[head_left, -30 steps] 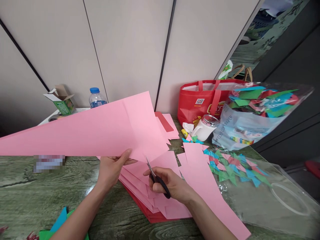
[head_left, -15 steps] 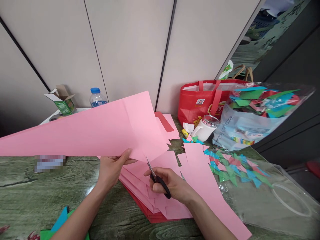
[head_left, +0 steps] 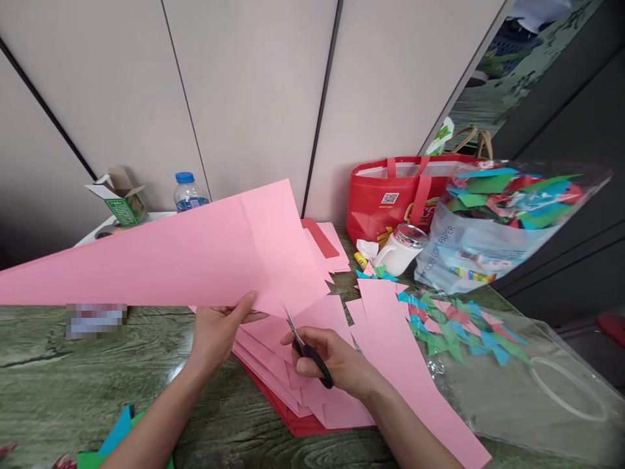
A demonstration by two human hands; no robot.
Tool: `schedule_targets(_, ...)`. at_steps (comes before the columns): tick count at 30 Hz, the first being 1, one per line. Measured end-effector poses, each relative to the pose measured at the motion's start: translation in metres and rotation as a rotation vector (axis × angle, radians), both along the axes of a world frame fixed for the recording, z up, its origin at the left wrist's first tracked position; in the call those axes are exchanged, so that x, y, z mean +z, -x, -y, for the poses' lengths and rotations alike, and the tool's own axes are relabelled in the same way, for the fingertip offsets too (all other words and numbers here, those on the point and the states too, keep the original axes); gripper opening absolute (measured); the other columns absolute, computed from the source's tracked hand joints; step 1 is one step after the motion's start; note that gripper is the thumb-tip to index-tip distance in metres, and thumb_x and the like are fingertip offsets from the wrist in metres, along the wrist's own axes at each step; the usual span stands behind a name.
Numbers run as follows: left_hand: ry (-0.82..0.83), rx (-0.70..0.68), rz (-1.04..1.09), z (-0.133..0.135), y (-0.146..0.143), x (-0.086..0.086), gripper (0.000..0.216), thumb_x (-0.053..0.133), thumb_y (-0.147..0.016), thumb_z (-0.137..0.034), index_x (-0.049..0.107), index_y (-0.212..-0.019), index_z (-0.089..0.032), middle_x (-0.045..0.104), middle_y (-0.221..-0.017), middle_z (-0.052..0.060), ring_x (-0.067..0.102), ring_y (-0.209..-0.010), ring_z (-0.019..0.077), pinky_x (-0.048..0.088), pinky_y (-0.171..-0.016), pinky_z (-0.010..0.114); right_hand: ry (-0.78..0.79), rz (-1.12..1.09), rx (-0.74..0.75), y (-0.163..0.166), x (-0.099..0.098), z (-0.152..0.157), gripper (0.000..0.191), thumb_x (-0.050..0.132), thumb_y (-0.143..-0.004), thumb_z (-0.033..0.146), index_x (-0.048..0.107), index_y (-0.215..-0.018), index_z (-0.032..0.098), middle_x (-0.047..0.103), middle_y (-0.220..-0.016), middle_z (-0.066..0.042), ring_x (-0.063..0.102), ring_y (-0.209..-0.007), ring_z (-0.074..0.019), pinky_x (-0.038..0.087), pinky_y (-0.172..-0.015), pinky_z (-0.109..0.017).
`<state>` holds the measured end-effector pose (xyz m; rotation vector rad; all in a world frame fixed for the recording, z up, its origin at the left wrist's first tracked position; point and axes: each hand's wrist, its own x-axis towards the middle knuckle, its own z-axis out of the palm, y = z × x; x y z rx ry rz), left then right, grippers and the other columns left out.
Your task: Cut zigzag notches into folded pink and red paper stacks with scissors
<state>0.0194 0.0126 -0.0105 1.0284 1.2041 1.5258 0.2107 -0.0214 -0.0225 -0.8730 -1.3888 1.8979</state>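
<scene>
My left hand (head_left: 219,329) pinches the lower edge of a large pink paper sheet (head_left: 185,257), holding it up above the green table (head_left: 73,384). My right hand (head_left: 332,361) grips black-handled scissors (head_left: 305,348), whose blades point up at the sheet's lower right edge. Under both hands lies a stack of pink and red sheets (head_left: 297,391). A long pink strip (head_left: 405,365) lies just right of my right arm.
A red tote bag (head_left: 395,195) stands at the back, with a white mug (head_left: 400,251) and a glue stick (head_left: 360,259) before it. A clear bag of folded coloured paper (head_left: 502,215) lies right, loose folded pieces (head_left: 454,322) on plastic film. Bottle (head_left: 188,192) and carton (head_left: 122,198) sit back left.
</scene>
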Motion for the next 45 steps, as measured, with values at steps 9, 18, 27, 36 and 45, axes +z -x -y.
schedule_targets(9,0.035,-0.021,0.022,0.0002,-0.0001,0.0023,0.017,0.074,-0.06,-0.025,0.068,-0.066,-0.011,0.068,-0.058,0.0,0.065,-0.055,0.0171,0.059,-0.061,0.033,0.008,0.036,-0.03,0.0012,-0.0025,-0.0002,0.036,0.072,-0.068,0.033,0.06,-0.097,0.015,0.046,-0.069,0.003,0.04,-0.062,-0.0075,0.032,-0.057,-0.022)
schedule_targets(18,0.029,-0.017,-0.004,-0.0008,0.0006,0.001,0.017,0.073,-0.061,-0.026,0.068,-0.069,-0.012,0.07,-0.062,0.0,0.065,-0.057,0.0171,0.059,-0.06,0.031,0.009,0.049,-0.05,0.0026,-0.0012,-0.0008,0.033,0.072,-0.067,0.03,0.061,-0.094,0.015,0.045,-0.066,0.005,0.039,-0.058,-0.0058,0.031,-0.054,-0.02)
schedule_targets(27,0.025,0.0,0.002,-0.0018,-0.0003,0.0003,0.016,0.073,-0.06,-0.026,0.068,-0.067,-0.013,0.069,-0.061,-0.001,0.065,-0.055,0.0168,0.059,-0.06,0.032,0.009,0.059,-0.081,0.0026,-0.0058,0.0003,0.033,0.072,-0.066,0.034,0.061,-0.091,0.014,0.046,-0.061,0.005,0.039,-0.053,-0.0053,0.031,-0.05,-0.02)
schedule_targets(36,0.032,-0.016,0.025,-0.0002,-0.0001,0.0015,0.02,0.074,-0.058,-0.027,0.068,-0.07,-0.012,0.07,-0.063,0.001,0.066,-0.056,0.0185,0.059,-0.059,0.033,-0.015,0.098,-0.115,0.0032,-0.008,0.0002,0.035,0.074,-0.063,0.035,0.062,-0.089,0.014,0.049,-0.058,0.005,0.04,-0.051,-0.0058,0.032,-0.048,-0.02)
schedule_targets(45,0.016,-0.013,0.003,-0.0003,-0.0006,0.002,0.024,0.073,-0.061,-0.028,0.068,-0.076,-0.01,0.071,-0.069,0.003,0.065,-0.062,0.0194,0.059,-0.062,0.035,0.002,0.118,-0.137,0.0048,-0.0061,0.0021,0.037,0.075,-0.062,0.035,0.061,-0.088,0.012,0.048,-0.055,0.005,0.04,-0.049,-0.0053,0.031,-0.046,-0.019)
